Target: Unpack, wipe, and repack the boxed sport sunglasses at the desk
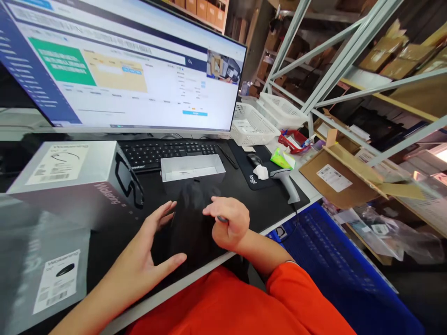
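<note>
A flat black item (190, 223), blurred and hard to make out, lies on the black desk mat between my hands. My left hand (150, 253) rests against its left side, fingers stretched out and apart. My right hand (228, 221) is curled at its right edge, fingers closed around a small dark object (222, 218) that I cannot name. Just behind the black item stands a shallow open grey box (192, 168), in front of the keyboard (167, 151).
A large grey product box (70, 177) and a second labelled one (42, 270) fill the left. A monitor (122, 70) stands behind. A barcode scanner (288, 184), mouse (254, 159), white baskets (253, 125), cardboard box (335, 179) and metal shelving (349, 51) lie right.
</note>
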`<action>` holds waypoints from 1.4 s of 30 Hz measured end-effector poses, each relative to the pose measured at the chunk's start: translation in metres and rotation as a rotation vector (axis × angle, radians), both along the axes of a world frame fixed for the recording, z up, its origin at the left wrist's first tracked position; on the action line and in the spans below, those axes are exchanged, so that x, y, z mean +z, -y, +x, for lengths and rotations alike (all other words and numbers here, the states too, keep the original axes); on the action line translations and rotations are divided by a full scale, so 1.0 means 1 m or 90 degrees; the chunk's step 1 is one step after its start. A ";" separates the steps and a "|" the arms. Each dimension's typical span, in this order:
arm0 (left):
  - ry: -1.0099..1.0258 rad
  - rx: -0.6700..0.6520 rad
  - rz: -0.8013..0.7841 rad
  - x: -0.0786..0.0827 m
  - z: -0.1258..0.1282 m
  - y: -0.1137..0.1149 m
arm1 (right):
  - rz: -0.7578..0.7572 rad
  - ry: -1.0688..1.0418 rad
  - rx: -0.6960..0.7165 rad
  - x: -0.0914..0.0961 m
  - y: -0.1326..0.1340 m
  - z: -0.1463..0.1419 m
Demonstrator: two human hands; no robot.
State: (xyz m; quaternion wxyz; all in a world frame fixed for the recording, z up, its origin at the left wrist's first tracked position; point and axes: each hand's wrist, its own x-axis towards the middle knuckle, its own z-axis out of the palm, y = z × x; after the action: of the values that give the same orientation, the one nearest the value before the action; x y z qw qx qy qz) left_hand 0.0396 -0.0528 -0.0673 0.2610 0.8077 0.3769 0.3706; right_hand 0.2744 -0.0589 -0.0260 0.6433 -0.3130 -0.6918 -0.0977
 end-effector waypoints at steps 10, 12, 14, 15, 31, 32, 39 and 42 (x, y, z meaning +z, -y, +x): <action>0.027 0.089 0.053 0.002 0.021 0.011 | -0.205 -0.005 0.094 0.057 -0.006 0.001; -0.016 0.091 0.118 0.013 0.023 0.007 | -0.290 -0.092 0.109 0.072 -0.017 0.002; -0.055 0.069 0.194 0.024 0.022 0.002 | -0.330 -0.130 0.139 0.084 -0.032 0.006; -0.071 0.052 0.222 0.029 0.021 -0.001 | -0.351 -0.130 0.156 0.090 -0.040 0.008; -0.172 0.101 0.398 0.055 0.015 -0.010 | -0.511 0.110 0.345 0.085 -0.050 0.056; -0.194 0.093 0.447 0.056 0.018 -0.009 | -0.503 0.154 0.367 0.082 -0.038 0.062; -0.214 -0.027 0.526 0.034 0.053 -0.008 | -0.528 0.067 0.175 0.015 0.028 0.080; -0.146 -0.057 0.441 0.022 0.059 -0.040 | -0.518 -0.079 0.155 0.010 0.035 0.102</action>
State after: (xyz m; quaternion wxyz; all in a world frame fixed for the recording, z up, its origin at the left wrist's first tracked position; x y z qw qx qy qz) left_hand 0.0988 -0.0130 -0.0450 -0.0560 0.9003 0.2202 0.3712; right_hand 0.3760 -0.0941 -0.0164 0.5148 -0.4628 -0.6655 0.2789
